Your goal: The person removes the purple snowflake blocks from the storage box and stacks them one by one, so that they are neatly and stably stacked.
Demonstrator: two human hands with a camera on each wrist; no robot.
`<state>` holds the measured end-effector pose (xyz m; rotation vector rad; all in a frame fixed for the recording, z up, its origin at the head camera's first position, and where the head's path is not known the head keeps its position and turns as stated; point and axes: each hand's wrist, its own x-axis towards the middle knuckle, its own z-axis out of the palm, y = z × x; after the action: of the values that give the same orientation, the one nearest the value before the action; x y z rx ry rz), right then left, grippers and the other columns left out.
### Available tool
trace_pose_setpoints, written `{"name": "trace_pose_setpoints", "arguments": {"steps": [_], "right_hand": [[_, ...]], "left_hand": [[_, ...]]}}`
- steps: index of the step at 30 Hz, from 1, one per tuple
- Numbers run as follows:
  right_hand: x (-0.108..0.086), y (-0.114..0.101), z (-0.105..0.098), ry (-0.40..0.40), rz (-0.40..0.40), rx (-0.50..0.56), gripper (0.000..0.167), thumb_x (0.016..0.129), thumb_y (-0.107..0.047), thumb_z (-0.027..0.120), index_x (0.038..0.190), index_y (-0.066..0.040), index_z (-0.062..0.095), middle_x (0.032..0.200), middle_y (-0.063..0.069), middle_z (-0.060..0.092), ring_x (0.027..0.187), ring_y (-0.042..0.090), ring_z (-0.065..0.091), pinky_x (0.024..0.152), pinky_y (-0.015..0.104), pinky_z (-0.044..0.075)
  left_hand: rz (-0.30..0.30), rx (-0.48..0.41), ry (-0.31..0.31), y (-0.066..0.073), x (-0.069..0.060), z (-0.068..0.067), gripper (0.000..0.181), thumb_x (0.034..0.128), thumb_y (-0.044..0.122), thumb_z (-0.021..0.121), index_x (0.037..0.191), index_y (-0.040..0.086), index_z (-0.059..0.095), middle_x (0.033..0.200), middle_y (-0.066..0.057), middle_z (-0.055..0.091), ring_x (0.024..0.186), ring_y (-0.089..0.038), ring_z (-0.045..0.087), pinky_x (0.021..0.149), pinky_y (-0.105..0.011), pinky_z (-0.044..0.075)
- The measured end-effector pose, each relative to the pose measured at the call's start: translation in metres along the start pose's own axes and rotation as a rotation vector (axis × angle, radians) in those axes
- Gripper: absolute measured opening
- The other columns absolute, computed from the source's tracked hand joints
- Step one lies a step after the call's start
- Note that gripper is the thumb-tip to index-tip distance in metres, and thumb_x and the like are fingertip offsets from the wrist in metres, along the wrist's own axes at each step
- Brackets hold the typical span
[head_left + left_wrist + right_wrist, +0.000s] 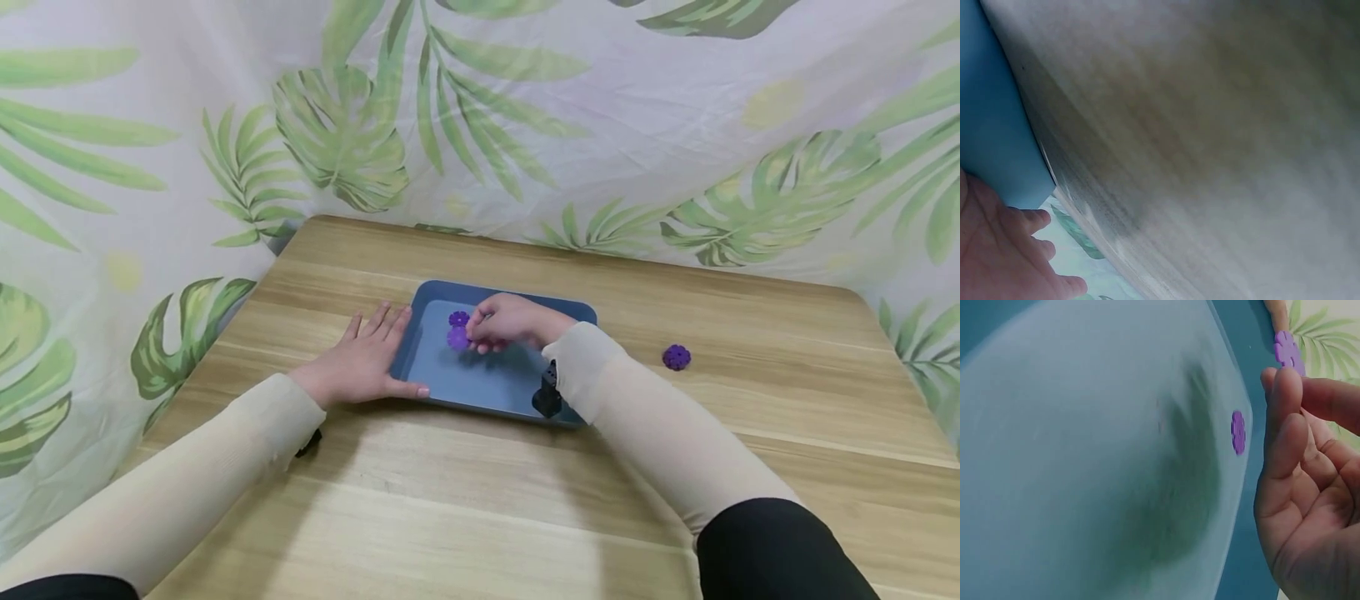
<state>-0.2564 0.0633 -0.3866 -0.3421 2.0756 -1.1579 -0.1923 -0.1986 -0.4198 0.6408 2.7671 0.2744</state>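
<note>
Between thumb and fingers my right hand [512, 321] pinches a purple flower-shaped disc [458, 337], held above the blue tray [480, 387]. The right wrist view shows this scalloped disc [1289, 351] at the fingertips. A second purple disc [459, 318] lies in the tray near its left end; it also appears on the tray floor [1238, 432] in the right wrist view. My left hand [362, 358] is spread flat at the tray's left side, fingers straight, thumb at the near left corner. In the left wrist view, part of that hand [1004, 250] shows beside the tray wall [997, 119].
A darker purple cluster [677, 357], seemingly of the same discs, sits on the wooden table [450, 483] to the right of the tray. Behind the table's far edge hangs a leaf-patterned cloth [525, 125]. Small black cameras [548, 392] are strapped at the wrists.
</note>
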Motion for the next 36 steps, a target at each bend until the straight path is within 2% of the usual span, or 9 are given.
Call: {"name": "trace_pose_setpoints", "arguments": {"steps": [8,15,25,36], "right_hand": [[-0.018,0.014,-0.018,0.054,0.009,-0.024,0.011,0.103,-0.013,0.064,0.103,-0.004,0.069,0.096,0.015,0.071,0.081,0.021,0.061,0.072,0.031,0.05],[-0.028,0.028,-0.038,0.102,-0.015,0.019,0.009,0.103,-0.01,0.062,0.107,-0.002,0.065,0.088,0.002,0.069,0.079,0.015,0.06,0.065,0.025,0.045],[-0.049,0.043,-0.06,0.16,0.019,0.029,0.011,0.103,-0.01,0.062,0.108,-0.001,0.066,0.088,0.003,0.069,0.077,0.014,0.058,0.063,0.024,0.043],[-0.072,0.071,-0.089,0.216,0.036,0.063,0.013,0.104,-0.007,0.059,0.111,0.004,0.063,0.086,0.003,0.069,0.07,0.01,0.055,0.056,0.02,0.04]], "left_hand": [[0.01,-0.013,0.003,0.0,-0.001,0.001,0.132,0.083,0.08,0.063,0.162,-0.007,0.002,0.17,-0.024,0.004,0.156,-0.043,-0.005,0.119,-0.067,-0.005],[0.015,-0.005,0.011,-0.002,-0.003,0.001,0.134,0.0818,0.083,0.061,0.162,-0.008,0.003,0.17,-0.025,0.004,0.155,-0.045,-0.005,0.119,-0.069,-0.002],[0.03,0.002,0.031,-0.004,-0.003,0.002,0.134,0.0816,0.082,0.063,0.161,-0.009,0.004,0.169,-0.028,0.003,0.155,-0.045,-0.006,0.12,-0.066,-0.004],[0.051,0.007,0.047,-0.002,0.0,-0.001,0.133,0.0826,0.08,0.064,0.161,-0.01,0.005,0.169,-0.028,0.004,0.155,-0.044,-0.006,0.121,-0.063,-0.005]]}}
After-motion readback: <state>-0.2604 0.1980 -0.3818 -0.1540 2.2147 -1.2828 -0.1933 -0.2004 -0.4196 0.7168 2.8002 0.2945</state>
